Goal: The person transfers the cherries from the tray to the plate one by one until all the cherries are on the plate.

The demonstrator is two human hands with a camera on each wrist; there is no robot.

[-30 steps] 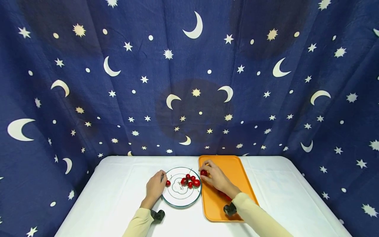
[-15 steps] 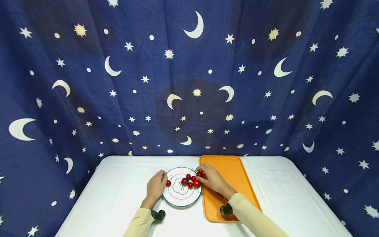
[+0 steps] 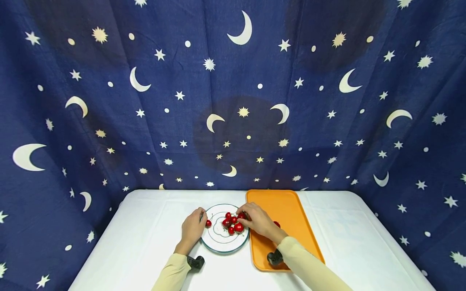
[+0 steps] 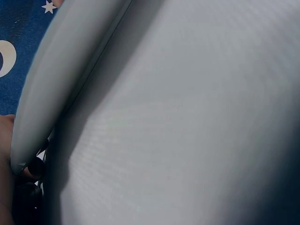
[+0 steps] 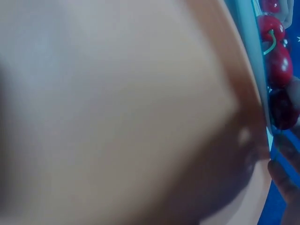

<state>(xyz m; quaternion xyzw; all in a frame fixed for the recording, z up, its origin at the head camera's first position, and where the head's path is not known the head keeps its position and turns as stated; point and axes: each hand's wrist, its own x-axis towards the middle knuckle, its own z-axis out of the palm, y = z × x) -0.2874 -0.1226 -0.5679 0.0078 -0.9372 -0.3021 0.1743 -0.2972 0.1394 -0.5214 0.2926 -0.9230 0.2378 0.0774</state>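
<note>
A white plate (image 3: 223, 244) with a dark green rim lies on the table. My left hand (image 3: 191, 227) holds its left rim; in the left wrist view that hand (image 4: 6, 164) shows only at the edge. Near the plate's right rim my right hand (image 3: 257, 220) pinches a red cherry (image 3: 242, 216) between thumb and fingers. Several cherries (image 3: 227, 223) lie clustered right of the plate's middle, just beside it. One more cherry (image 3: 208, 223) rests by the left hand. In the right wrist view a dark cherry (image 5: 282, 110) touches the fingers (image 5: 281, 178).
An orange tray (image 3: 282, 202) lies right of the plate, under my right forearm. Another cherry (image 3: 277, 224) on it is partly hidden by the wrist. A white cloth (image 3: 145, 226) covers the table. Behind hangs a blue curtain (image 3: 233, 81) with moons and stars.
My right hand has carried the cherry left from over the tray onto the plate. Some clustered cherries have shifted a little left. The left hand has stayed at the rim.
</note>
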